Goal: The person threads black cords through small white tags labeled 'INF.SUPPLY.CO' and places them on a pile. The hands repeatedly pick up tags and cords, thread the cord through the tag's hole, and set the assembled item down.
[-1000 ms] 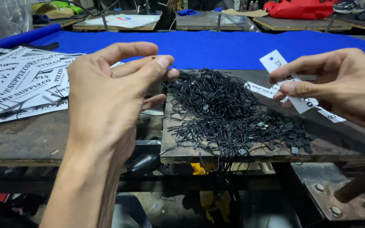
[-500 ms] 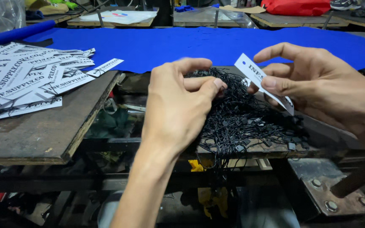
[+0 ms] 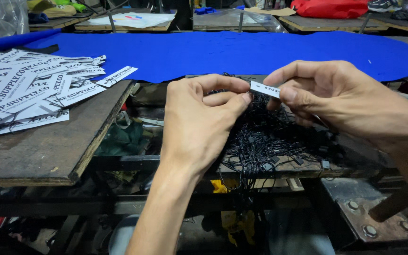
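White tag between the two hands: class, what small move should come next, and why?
Probably ease the left hand fingertips to the end of the white tag that the right hand pinches. The thumb and forefinger are pinched right beside that end, above the pile of black strings; whether they hold a string is too small to tell.

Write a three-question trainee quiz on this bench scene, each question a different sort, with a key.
1. True or false: the right hand pinches a white paper tag between thumb and forefinger.
2. Multiple choice: the pile of black string fasteners lies on
A. the blue cloth
B. a worn wooden board
C. the heap of white tags
3. Fill in: the left hand meets the tag at its ____ end, as the camera sees it.

Key
1. True.
2. B; the strings spread over the board and some hang off its front edge.
3. Left; the left fingertips close in just beside that end.
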